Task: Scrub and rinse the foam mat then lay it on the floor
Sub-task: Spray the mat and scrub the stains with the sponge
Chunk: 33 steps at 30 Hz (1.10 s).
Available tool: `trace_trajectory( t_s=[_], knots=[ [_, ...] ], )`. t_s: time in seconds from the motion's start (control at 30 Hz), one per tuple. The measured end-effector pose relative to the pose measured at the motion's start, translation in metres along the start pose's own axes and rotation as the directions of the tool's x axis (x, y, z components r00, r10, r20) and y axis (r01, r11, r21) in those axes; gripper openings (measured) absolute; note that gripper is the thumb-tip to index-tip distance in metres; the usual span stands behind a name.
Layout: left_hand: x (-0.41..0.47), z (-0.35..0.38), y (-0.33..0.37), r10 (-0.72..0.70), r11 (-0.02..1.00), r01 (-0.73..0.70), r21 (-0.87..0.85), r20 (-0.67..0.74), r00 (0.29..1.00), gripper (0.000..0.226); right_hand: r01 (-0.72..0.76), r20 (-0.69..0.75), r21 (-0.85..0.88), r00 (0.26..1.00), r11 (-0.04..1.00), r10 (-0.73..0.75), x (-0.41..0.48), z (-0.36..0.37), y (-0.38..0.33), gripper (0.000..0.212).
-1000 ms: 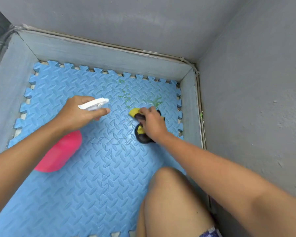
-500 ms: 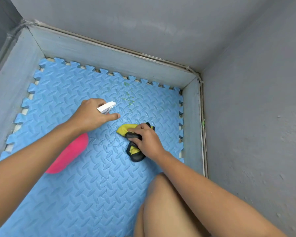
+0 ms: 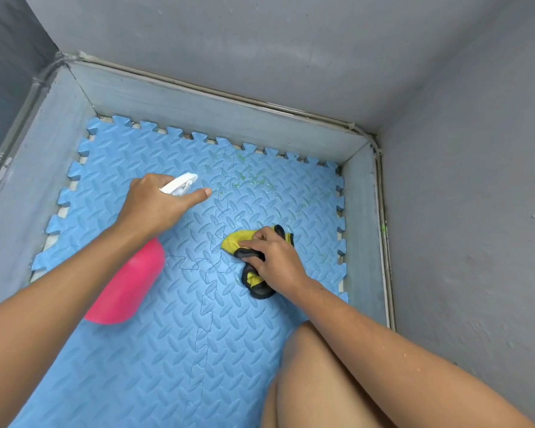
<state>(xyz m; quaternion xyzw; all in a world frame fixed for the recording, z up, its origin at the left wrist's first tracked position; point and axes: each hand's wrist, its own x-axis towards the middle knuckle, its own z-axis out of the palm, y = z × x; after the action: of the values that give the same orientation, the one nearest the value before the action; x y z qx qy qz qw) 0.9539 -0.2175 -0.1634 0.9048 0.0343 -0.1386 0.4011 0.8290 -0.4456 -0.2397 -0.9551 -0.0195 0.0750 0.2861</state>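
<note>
Right hand grips yellow-black cloth, pressing it onto blue foam mat. Left hand holds pink spray bottle above mat, left of cloth.

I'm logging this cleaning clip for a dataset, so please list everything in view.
foam mat: one, blue, covers the floor.
green stains: one patch, green, mat's far side.
spray bottle: one, pink with white head, above mat's left.
cloth: one, yellow-black, on mat, right of centre.
walls: three, grey, around mat.
left hand: one, grips spray bottle.
right hand: one, grips cloth.
knee: one, bare, lower right.
</note>
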Motion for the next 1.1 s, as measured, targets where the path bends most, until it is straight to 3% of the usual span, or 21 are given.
trace_trajectory(
  t_s=[0.1,0.17,0.2,0.27,0.33,0.37,0.4,0.47,0.53,0.6,0.63,0.77,0.83,0.9,1.0,1.1],
  knots=[
    [0.0,-0.007,-0.005,-0.026,0.999,0.023,-0.028,-0.113,0.993,0.071,0.219,0.124,-0.003,0.968,0.976,-0.217,0.016,0.005,-0.015,0.028],
    [0.001,-0.013,-0.008,-0.027,0.998,0.02,-0.063,-0.113,0.993,0.068,0.24,0.162,0.012,0.958,0.971,-0.238,0.048,-0.005,-0.017,0.028],
    [0.001,-0.015,-0.009,-0.023,0.997,0.015,-0.08,-0.104,0.994,0.064,0.191,0.12,-0.003,0.974,0.982,-0.19,0.073,-0.013,-0.013,0.028],
    [-0.002,-0.019,-0.01,-0.001,0.995,-0.01,-0.101,-0.104,0.995,0.056,-0.081,-0.096,-0.061,0.993,0.995,0.075,0.133,-0.032,0.008,0.028],
    [-0.007,-0.02,-0.009,0.04,0.994,-0.05,-0.095,-0.111,0.993,0.053,-0.416,-0.28,0.017,0.871,0.909,0.403,0.179,-0.05,0.028,0.03],
    [-0.008,-0.019,-0.008,0.058,0.994,-0.068,-0.087,-0.11,0.992,0.053,-0.496,-0.298,0.056,0.82,0.867,0.488,0.187,-0.049,0.027,0.03],
    [-0.006,-0.019,-0.009,0.067,0.994,-0.076,-0.082,-0.11,0.992,0.052,-0.494,-0.304,0.05,0.82,0.868,0.485,0.189,-0.042,0.016,0.03],
    [-0.002,-0.014,-0.01,0.061,0.995,-0.069,-0.072,-0.104,0.993,0.051,-0.327,-0.233,0.012,0.918,0.945,0.32,0.172,-0.022,-0.018,0.031],
    [-0.001,-0.01,-0.009,0.061,0.995,-0.068,-0.079,-0.091,0.994,0.05,-0.016,-0.05,-0.048,0.999,0.999,0.013,0.139,-0.001,-0.05,0.031],
    [-0.002,-0.005,-0.007,0.087,0.993,-0.091,-0.073,-0.05,0.995,0.048,0.157,0.067,-0.076,0.986,0.985,-0.152,0.116,0.009,-0.057,0.03],
    [-0.002,-0.003,-0.006,0.107,0.992,-0.108,-0.06,-0.023,0.994,0.048,0.147,0.058,-0.055,0.988,0.988,-0.144,0.109,0.007,-0.053,0.03],
    [-0.004,-0.003,-0.008,0.132,0.99,-0.132,-0.043,0.009,0.991,0.046,-0.079,-0.141,-0.102,0.988,0.992,0.064,0.097,-0.028,0.011,0.032],
    [-0.005,-0.005,-0.01,0.146,0.989,-0.145,-0.041,0.021,0.989,0.043,-0.303,-0.307,-0.133,0.918,0.944,0.252,0.109,-0.063,0.071,0.031],
    [-0.006,-0.007,-0.012,0.162,0.986,-0.161,-0.037,0.016,0.987,0.041,-0.495,-0.403,-0.059,0.806,0.867,0.433,0.124,-0.096,0.113,0.029],
    [-0.007,-0.012,-0.015,0.177,0.983,-0.178,-0.045,-0.007,0.984,0.037,-0.561,-0.419,-0.036,0.759,0.827,0.497,0.128,-0.097,0.119,0.026],
    [-0.012,-0.014,-0.012,0.192,0.98,-0.192,-0.049,-0.019,0.981,0.035,-0.426,-0.346,-0.048,0.856,0.903,0.385,0.095,-0.065,0.072,0.024]
  ],
)
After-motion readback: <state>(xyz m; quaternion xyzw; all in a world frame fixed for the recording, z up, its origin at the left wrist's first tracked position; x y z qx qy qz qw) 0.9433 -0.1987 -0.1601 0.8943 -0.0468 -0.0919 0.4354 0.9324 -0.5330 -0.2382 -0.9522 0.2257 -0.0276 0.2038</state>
